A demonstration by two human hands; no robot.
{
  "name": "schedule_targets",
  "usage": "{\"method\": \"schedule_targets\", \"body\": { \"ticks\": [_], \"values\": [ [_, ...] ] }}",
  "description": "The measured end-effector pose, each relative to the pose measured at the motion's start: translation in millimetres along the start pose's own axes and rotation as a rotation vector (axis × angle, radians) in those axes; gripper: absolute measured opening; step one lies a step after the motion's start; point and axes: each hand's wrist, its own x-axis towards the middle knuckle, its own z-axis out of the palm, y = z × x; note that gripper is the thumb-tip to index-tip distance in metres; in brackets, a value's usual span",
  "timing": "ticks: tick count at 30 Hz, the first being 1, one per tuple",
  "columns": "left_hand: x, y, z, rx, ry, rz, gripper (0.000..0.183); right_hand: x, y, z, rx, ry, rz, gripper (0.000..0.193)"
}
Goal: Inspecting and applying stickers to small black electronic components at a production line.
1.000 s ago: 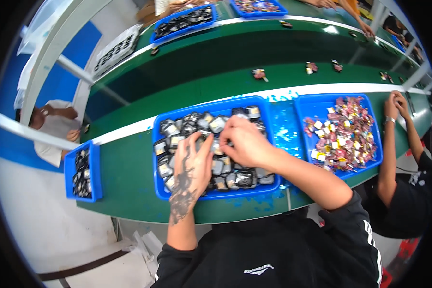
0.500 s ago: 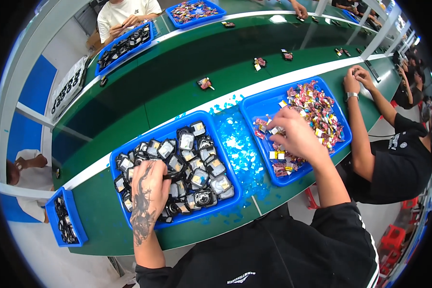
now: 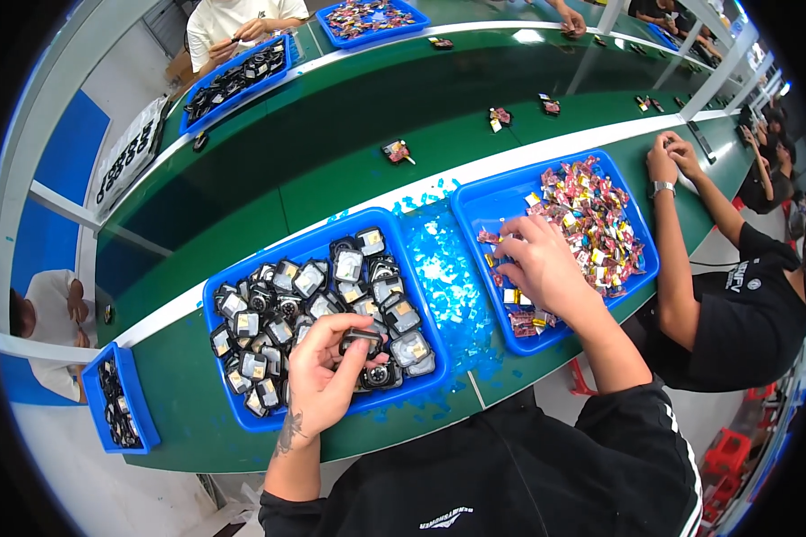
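My left hand (image 3: 324,376) is palm up above the near left blue tray (image 3: 228,394), thumb and fingers closed around a small black plastic casing (image 3: 360,342). Many similar black casings with grey rectangular faces (image 3: 309,279) fill that tray. Over the near right blue tray (image 3: 484,201), my right hand (image 3: 546,268) hovers with curved fingers spread apart. Nothing shows between them, though their undersides are hidden. Small pink, yellow and white wrapped packets (image 3: 591,210) lie heaped in this tray, with a few loose ones beside my fingertips.
Blue film scraps (image 3: 452,277) cover the tabletop between the trays. Beyond a white rail, packets (image 3: 398,152) lie spaced along a green belt (image 3: 331,116). A co-worker's arms (image 3: 667,215) are close at the right. A smaller blue tray (image 3: 152,421) stands at the left end.
My left hand has turned palm up and moved right, lifting a black casing from the pile. My right hand has shifted slightly. The packets on the belt have moved a little to the right.
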Motion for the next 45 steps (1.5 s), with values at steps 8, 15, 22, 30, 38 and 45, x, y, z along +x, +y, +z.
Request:
{"method": "schedule_targets", "body": {
  "ticks": [8, 15, 22, 30, 38, 45],
  "values": [
    [6.0, -0.5, 11.3, 0.086, -0.018, 0.035, 0.043, -8.5, -36.7, -31.5, 0.623, 0.151, 0.153, 0.015],
    [15.8, 15.7, 33.8, 0.306, -0.133, 0.168, 0.025, -6.1, -93.9, -28.5, 1.306, -0.009, 0.154, 0.010],
    [8.8, -5.8, 33.8, 0.200, 0.020, 0.209, 0.014, -1.3, -105.9, -14.2, 1.330, -0.014, 0.170, 0.010],
    [1.6, -7.3, 34.3, 0.207, 0.059, 0.158, 0.015, -2.2, -111.2, -11.3, 0.929, 0.051, 0.050, 0.011],
    [6.9, -18.5, 30.8, 0.108, 0.076, 0.118, 0.014, -8.8, -96.3, -8.5, 0.525, 0.168, -0.016, 0.014],
    [5.4, -13.5, 34.2, -0.131, -0.015, -0.048, 0.013, -3.3, -96.3, -2.0, 1.045, -0.073, -0.007, 0.023]
  ]
}}
